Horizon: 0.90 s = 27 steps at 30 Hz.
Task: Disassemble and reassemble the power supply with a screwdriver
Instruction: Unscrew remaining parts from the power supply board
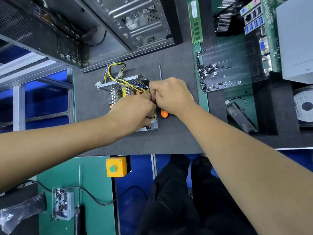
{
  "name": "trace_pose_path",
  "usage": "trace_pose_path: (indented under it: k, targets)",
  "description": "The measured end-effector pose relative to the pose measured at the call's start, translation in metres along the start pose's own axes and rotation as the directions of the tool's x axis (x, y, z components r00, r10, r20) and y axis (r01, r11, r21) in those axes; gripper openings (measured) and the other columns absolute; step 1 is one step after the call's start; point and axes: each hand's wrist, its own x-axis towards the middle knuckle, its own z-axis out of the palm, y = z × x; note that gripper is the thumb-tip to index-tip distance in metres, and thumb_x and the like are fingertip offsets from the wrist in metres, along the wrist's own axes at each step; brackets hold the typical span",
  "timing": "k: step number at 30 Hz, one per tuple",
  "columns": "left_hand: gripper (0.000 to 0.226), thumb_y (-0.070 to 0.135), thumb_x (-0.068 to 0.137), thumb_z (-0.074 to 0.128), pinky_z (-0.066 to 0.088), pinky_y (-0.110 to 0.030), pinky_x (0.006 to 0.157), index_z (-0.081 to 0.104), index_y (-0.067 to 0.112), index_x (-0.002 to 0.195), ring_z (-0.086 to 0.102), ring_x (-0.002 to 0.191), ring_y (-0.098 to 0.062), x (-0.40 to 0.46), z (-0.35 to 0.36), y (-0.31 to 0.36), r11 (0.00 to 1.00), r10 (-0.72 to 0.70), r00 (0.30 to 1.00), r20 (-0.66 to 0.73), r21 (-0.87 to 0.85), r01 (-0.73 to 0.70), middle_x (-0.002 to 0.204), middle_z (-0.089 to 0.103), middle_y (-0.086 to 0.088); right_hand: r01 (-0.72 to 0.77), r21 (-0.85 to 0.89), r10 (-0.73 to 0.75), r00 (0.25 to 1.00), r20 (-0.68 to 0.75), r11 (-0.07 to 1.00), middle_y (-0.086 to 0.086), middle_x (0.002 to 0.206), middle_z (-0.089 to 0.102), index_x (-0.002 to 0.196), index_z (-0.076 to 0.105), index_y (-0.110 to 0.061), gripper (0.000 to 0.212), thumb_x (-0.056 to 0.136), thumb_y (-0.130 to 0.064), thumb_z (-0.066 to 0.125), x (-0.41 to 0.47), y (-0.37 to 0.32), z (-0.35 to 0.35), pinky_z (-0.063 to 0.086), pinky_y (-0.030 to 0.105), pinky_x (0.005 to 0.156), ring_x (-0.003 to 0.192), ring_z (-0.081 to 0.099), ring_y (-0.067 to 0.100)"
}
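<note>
Power supply [118,85] sits open on grey mat, perforated wall upright, coloured wires spilling out. Orange-handled screwdriver [160,73] lies flat just right of it.

Open PC case [101,26] fills upper left of frame, side panel off. RAM stick [195,21] stands upper centre-right; motherboard [260,36] w/ blue ports at upper right, heatsink [225,16] beside it. Clear plastic tray [237,65] right of centre holds loose screws [205,68] (mostly piled at its left end). Hard drive [304,107] at right edge, small fan [240,116] near it. Yellow button box [116,166] w/ green button lower centre. Lower left: screw box [62,203], black cable [108,199].
</note>
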Motion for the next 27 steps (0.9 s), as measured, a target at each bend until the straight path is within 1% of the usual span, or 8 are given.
trace_pose_path:
  k: [3, 6, 9, 13, 16, 19, 23, 27]
  targets:
    - [0.010, 0.027, 0.088, 0.065, 0.048, -0.037, 0.064, 0.069, 0.018, 0.093, 0.062, 0.090, -0.031, 0.001, -0.004, 0.004, 0.998, -0.006, 0.999, 0.049, 0.064, 0.002, 0.109, 0.054, -0.002, -0.006, -0.006, 0.006, 1.000, 0.003, 1.000, -0.004, 0.061, 0.054, 0.066, 0.050, -0.028, 0.019, 0.073, -0.012, 0.043, 0.000, -0.001, 0.000, 0.035, 0.032, 0.057, 0.061, 0.049, 0.028]
    - [0.016, 0.027, 0.094, 0.060, 0.050, -0.039, 0.068, 0.067, 0.015, 0.101, 0.063, 0.094, -0.032, 0.003, -0.007, 0.006, 0.993, 0.011, 0.996, 0.088, 0.116, -0.021, 0.113, 0.052, -0.004, -0.008, -0.015, 0.008, 1.000, -0.004, 1.000, -0.001, 0.062, 0.057, 0.068, 0.057, -0.023, 0.018, 0.072, -0.014, 0.042, 0.000, -0.001, 0.000, 0.039, 0.034, 0.056, 0.061, 0.050, 0.029]
    - [0.018, 0.028, 0.096, 0.059, 0.050, -0.040, 0.071, 0.066, 0.013, 0.103, 0.062, 0.096, -0.032, 0.003, -0.008, 0.003, 0.993, 0.045, 0.993, 0.110, 0.099, -0.056, 0.118, 0.051, -0.006, -0.021, -0.023, 0.021, 1.000, -0.002, 1.000, -0.001, 0.062, 0.057, 0.069, 0.060, -0.022, 0.019, 0.072, -0.014, 0.042, 0.000, -0.001, 0.000, 0.039, 0.035, 0.057, 0.063, 0.051, 0.030]
    - [0.019, 0.027, 0.096, 0.058, 0.051, -0.040, 0.075, 0.065, 0.012, 0.104, 0.062, 0.094, -0.030, 0.004, -0.008, 0.002, 0.995, 0.068, 0.994, 0.081, 0.073, -0.074, 0.118, 0.052, -0.008, -0.030, -0.025, 0.031, 0.999, 0.011, 0.999, 0.000, 0.064, 0.058, 0.071, 0.061, -0.023, 0.020, 0.073, -0.012, 0.045, 0.000, -0.001, 0.000, 0.037, 0.034, 0.059, 0.065, 0.052, 0.030]
    - [0.013, 0.021, 0.089, 0.063, 0.054, -0.044, 0.078, 0.069, 0.011, 0.095, 0.062, 0.091, -0.031, 0.007, -0.007, 0.000, 0.996, 0.085, 0.994, 0.061, -0.004, -0.085, 0.110, 0.055, -0.008, -0.038, -0.003, 0.038, 0.999, 0.005, 0.999, -0.004, 0.062, 0.053, 0.069, 0.059, -0.025, 0.021, 0.070, -0.016, 0.039, 0.000, -0.002, -0.001, 0.035, 0.033, 0.059, 0.064, 0.048, 0.028]
    - [0.005, 0.015, 0.078, 0.071, 0.053, -0.042, 0.075, 0.072, 0.014, 0.083, 0.061, 0.089, -0.027, 0.006, -0.007, -0.006, 0.987, 0.070, 0.997, 0.039, -0.150, -0.063, 0.096, 0.056, 0.000, -0.035, -0.008, 0.035, 0.999, 0.016, 0.999, -0.003, 0.062, 0.056, 0.070, 0.059, -0.025, 0.022, 0.071, -0.016, 0.040, 0.000, -0.003, -0.001, 0.037, 0.033, 0.059, 0.064, 0.050, 0.028]
    - [0.008, 0.014, 0.073, 0.075, 0.052, -0.040, 0.071, 0.073, 0.015, 0.081, 0.057, 0.076, -0.022, 0.001, 0.001, -0.010, 0.965, 0.050, 0.997, -0.059, -0.253, -0.064, 0.096, 0.062, -0.004, -0.021, -0.022, 0.021, 1.000, 0.018, 1.000, -0.001, 0.066, 0.062, 0.072, 0.061, -0.024, 0.022, 0.074, -0.011, 0.044, 0.000, 0.000, -0.001, 0.039, 0.033, 0.060, 0.067, 0.055, 0.030]
    - [0.010, 0.013, 0.077, 0.077, 0.047, -0.032, 0.066, 0.070, 0.012, 0.083, 0.046, 0.065, -0.012, -0.006, 0.002, -0.013, 0.927, 0.092, 0.980, -0.176, -0.344, -0.149, 0.084, 0.056, 0.002, -0.008, -0.009, 0.008, 1.000, 0.025, 1.000, -0.003, 0.061, 0.053, 0.068, 0.052, -0.028, 0.020, 0.072, -0.014, 0.039, -0.001, -0.003, -0.002, 0.039, 0.035, 0.059, 0.063, 0.050, 0.030]
